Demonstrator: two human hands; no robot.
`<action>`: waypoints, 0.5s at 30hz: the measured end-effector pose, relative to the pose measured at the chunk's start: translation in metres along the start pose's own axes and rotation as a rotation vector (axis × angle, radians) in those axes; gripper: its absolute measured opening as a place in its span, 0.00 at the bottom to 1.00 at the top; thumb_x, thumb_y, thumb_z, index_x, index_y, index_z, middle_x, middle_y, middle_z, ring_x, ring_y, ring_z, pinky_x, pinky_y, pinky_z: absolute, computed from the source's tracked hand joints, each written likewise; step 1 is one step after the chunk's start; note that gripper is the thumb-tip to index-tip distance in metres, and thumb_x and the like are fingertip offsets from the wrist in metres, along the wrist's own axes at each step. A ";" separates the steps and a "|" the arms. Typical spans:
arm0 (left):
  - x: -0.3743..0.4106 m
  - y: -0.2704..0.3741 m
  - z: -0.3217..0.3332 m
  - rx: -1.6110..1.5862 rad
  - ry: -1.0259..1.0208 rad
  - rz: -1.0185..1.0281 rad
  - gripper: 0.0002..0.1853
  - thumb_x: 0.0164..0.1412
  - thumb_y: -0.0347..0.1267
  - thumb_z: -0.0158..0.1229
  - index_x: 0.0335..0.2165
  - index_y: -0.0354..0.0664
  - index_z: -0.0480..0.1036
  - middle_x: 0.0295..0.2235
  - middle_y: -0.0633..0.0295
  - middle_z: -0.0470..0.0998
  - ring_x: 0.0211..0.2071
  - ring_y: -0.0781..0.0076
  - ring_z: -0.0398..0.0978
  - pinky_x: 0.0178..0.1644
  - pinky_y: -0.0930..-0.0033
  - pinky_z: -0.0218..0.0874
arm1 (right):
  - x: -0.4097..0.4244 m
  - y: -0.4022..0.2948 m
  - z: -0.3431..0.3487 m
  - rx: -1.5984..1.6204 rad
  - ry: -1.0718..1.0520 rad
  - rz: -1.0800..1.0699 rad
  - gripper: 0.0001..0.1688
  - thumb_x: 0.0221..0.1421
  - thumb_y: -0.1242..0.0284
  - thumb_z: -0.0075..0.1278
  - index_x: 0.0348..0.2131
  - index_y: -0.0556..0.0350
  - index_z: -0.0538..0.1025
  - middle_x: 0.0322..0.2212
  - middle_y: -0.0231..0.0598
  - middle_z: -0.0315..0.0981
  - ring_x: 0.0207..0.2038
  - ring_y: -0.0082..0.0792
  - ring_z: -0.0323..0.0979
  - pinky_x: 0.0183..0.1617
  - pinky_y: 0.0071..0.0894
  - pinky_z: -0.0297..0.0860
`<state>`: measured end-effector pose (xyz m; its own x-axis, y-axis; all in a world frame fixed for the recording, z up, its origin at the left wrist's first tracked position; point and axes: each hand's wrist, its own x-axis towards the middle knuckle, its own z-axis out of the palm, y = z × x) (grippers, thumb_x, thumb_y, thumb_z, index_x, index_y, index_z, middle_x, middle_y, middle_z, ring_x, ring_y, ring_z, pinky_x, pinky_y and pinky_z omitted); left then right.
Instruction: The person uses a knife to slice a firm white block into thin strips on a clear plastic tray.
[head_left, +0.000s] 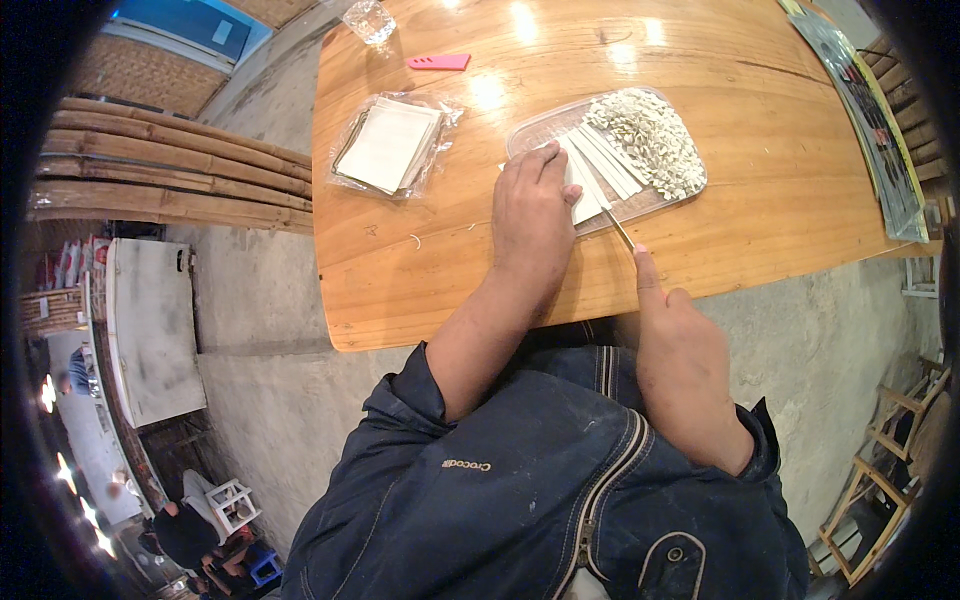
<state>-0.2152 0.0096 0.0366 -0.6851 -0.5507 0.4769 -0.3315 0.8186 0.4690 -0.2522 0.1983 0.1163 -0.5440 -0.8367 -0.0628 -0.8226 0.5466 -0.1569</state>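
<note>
My left hand (534, 199) presses flat, fingers together, on pale white sheets (589, 204) lying over a clear plastic tray or lid (529, 133). In my right hand (675, 330) is a small knife (619, 228), its handle mostly hidden in my grip and my index finger stretched along it. The blade's tip meets the sheets' right side, just right of my left fingers. Several narrow white strips (609, 161) fan out beyond the blade. A heap of small cut white pieces (646, 135) covers the tray's right end.
A stack of square white sheets (390, 142) rests on an open plastic wrapper at the left of the wooden table (405, 277). Farther back are a pink knife sheath (439, 62) and a clear glass (369, 21). Flat packaging (862, 120) lies along the right edge. A person (184, 532) is at lower left.
</note>
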 end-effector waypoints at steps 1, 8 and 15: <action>0.000 0.000 0.000 0.001 -0.001 0.002 0.20 0.49 0.25 0.65 0.43 0.28 0.76 0.45 0.46 0.77 0.49 0.48 0.72 0.56 0.56 0.62 | 0.000 0.001 -0.003 0.026 -0.019 0.019 0.35 0.51 0.78 0.49 0.60 0.55 0.66 0.23 0.41 0.72 0.27 0.42 0.76 0.30 0.37 0.73; -0.001 0.000 -0.003 0.035 0.002 -0.004 0.21 0.50 0.27 0.66 0.44 0.29 0.75 0.47 0.46 0.76 0.50 0.48 0.71 0.57 0.54 0.60 | 0.007 0.017 -0.005 0.120 0.019 0.078 0.37 0.51 0.81 0.47 0.62 0.53 0.64 0.25 0.46 0.71 0.26 0.48 0.74 0.30 0.42 0.72; -0.002 0.001 -0.004 0.057 0.020 -0.026 0.21 0.51 0.28 0.65 0.44 0.30 0.75 0.47 0.45 0.75 0.51 0.47 0.70 0.57 0.53 0.58 | 0.046 0.002 -0.002 0.211 0.075 -0.042 0.35 0.53 0.81 0.45 0.61 0.55 0.64 0.26 0.50 0.72 0.29 0.49 0.75 0.32 0.47 0.71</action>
<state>-0.2116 0.0104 0.0389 -0.6627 -0.5748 0.4801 -0.3859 0.8114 0.4390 -0.2792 0.1612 0.1153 -0.5272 -0.8495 0.0206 -0.7962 0.4853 -0.3614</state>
